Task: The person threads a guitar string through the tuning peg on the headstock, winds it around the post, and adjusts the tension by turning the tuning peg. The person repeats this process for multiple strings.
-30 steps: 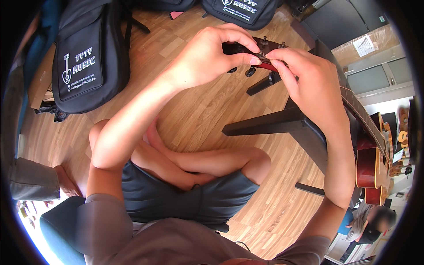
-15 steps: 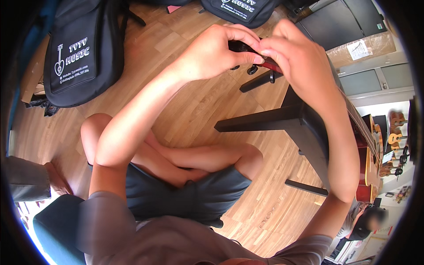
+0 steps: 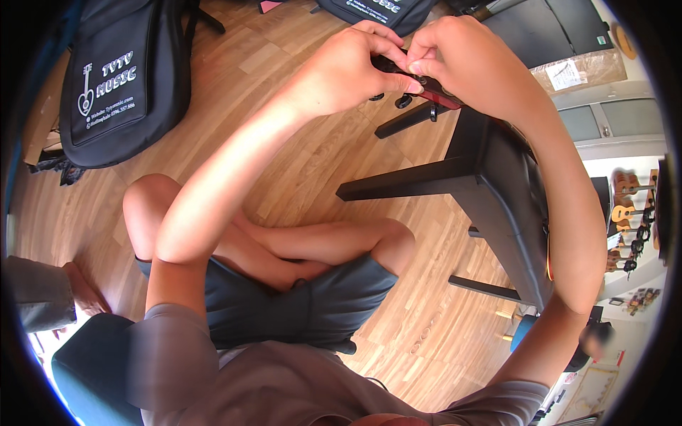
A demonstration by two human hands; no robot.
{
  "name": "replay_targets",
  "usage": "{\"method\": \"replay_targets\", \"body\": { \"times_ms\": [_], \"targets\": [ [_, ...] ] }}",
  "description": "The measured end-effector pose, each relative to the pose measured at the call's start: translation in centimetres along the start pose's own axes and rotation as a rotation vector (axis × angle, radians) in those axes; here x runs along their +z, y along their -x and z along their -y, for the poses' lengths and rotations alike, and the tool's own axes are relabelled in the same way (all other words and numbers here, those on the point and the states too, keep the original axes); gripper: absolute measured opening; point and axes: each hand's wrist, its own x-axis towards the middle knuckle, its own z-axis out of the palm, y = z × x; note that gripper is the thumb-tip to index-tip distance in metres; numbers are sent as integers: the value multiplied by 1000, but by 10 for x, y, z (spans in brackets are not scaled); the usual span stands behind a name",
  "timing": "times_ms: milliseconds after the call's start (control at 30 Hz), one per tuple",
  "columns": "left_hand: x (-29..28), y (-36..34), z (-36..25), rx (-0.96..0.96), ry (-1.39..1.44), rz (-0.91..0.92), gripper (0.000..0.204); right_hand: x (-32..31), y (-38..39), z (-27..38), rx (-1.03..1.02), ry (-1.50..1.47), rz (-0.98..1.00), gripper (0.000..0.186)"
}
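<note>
My left hand (image 3: 355, 71) is closed around the end of a dark red guitar headstock (image 3: 442, 96), with its thumb along the near edge. Black tuning pegs (image 3: 403, 101) stick out below the headstock. Just beside it, my right hand (image 3: 455, 60) pinches with thumb and forefinger over the headstock's face. Whatever lies between those fingertips is too small to make out. Behind my right forearm the guitar's neck and body are mostly hidden. The guitar rests over a black padded bench (image 3: 508, 206).
A black guitar bag (image 3: 128, 92) lies at the far left, and another bag (image 3: 383, 11) is at the top. Bench legs (image 3: 398, 181) jut toward the middle. Another person's foot (image 3: 87, 290) shows at left. Small guitars (image 3: 629, 213) hang at far right.
My right hand has lifted and shifted slightly left, its fingertips now pinching higher on the headstock. My right forearm has swung outward, covering the guitar body. The view has shifted a little.
</note>
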Motion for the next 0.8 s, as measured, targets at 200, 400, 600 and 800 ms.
{"method": "replay_targets", "body": {
  "times_ms": [200, 400, 600, 800],
  "targets": [
    [18, 22, -7, 241, -119, -323, 30, -2, -9, -14, 37, -105, 77, 18],
    [26, 31, -3, 395, -359, -375, 21, -9, -11, -3, 230, -200, 159, 21],
    [27, 30, -7, 451, -439, -378, 23, -7, -7, -28, 147, -278, 125, 21],
    [24, 30, -5, 471, -481, -365, 26, -42, -7, 11, 364, -388, 255, 20]
  ]
}}
